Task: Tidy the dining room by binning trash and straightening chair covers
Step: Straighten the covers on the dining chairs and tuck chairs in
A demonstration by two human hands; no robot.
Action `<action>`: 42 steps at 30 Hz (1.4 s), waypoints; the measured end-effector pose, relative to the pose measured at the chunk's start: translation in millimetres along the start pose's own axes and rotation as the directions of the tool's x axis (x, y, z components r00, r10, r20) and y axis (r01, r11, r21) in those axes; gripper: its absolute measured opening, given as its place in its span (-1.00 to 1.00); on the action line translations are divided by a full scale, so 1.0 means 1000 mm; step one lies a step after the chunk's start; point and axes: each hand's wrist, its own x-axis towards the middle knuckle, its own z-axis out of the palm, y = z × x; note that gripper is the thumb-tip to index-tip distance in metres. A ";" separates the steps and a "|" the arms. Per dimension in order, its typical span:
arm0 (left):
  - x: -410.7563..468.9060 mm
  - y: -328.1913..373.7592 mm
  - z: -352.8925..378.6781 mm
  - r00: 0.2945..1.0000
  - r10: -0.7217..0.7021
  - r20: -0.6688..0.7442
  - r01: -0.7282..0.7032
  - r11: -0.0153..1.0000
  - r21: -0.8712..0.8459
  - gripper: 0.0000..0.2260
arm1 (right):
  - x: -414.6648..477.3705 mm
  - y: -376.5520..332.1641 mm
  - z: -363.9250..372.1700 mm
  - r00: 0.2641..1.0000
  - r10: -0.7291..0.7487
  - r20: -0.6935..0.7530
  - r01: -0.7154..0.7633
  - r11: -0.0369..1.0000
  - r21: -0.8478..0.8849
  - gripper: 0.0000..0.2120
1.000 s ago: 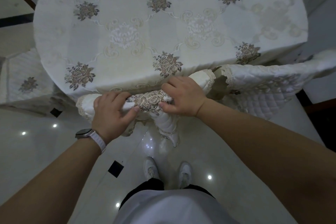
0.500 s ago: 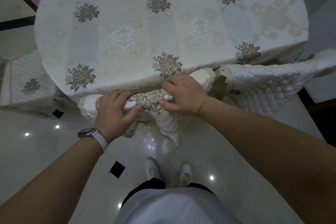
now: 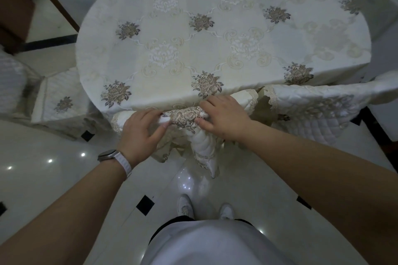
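Chair cover: a cream quilted fabric chair cover with a brown embroidered flower and lace trim [image 3: 185, 117] lies over the top of a chair back in the middle of the frame, pushed against the near edge of the table; a quilted flap hangs below it toward the floor.
Left hand: the left hand [image 3: 140, 133] rests on the cover just left of the flower, fingers curled over the top rail and thumb pressed on the near face, gripping the fabric.
Right hand: the right hand [image 3: 226, 117] lies just right of the flower, fingers bent over the top and thumb beneath, pinching the cover.
Wrist: a watch with a white strap [image 3: 116, 160] sits on the left wrist.
Table: an oval table under a cream tablecloth with brown floral embroidery [image 3: 215, 38] fills the upper centre.
Other chairs: a second quilted cream cover [image 3: 323, 109] at right centre; another cream covered seat [image 3: 60, 101] at left centre.
Floor: glossy pale tile floor with small black squares [image 3: 64, 178].
Writing: none readable.
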 end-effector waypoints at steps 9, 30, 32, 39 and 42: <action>-0.050 -0.007 -0.030 0.989 0.047 -0.143 -0.020 0.983 0.184 -0.59 | 0.011 -0.048 -0.021 0.970 -0.198 -0.145 0.194 0.980 -0.037 -0.51; -0.157 -0.260 -0.183 0.931 0.038 -0.364 0.076 0.953 0.294 -0.62 | 0.165 -0.341 0.025 0.891 -0.443 -0.104 0.421 0.889 -0.180 -0.49; -0.169 -0.286 -0.201 0.926 0.038 -0.377 0.085 0.949 0.304 -0.63 | 0.183 -0.371 0.032 0.875 -0.475 -0.096 0.453 0.872 -0.186 -0.49; -0.207 -0.348 -0.243 0.894 -0.038 -0.446 0.190 0.935 0.300 -0.64 | 0.246 -0.455 0.049 0.829 -0.554 -0.077 0.539 0.828 -0.156 -0.48; -0.220 -0.376 -0.253 0.884 -0.110 -0.455 0.264 0.919 0.292 -0.62 | 0.273 -0.483 0.059 0.786 -0.613 -0.077 0.597 0.786 -0.159 -0.47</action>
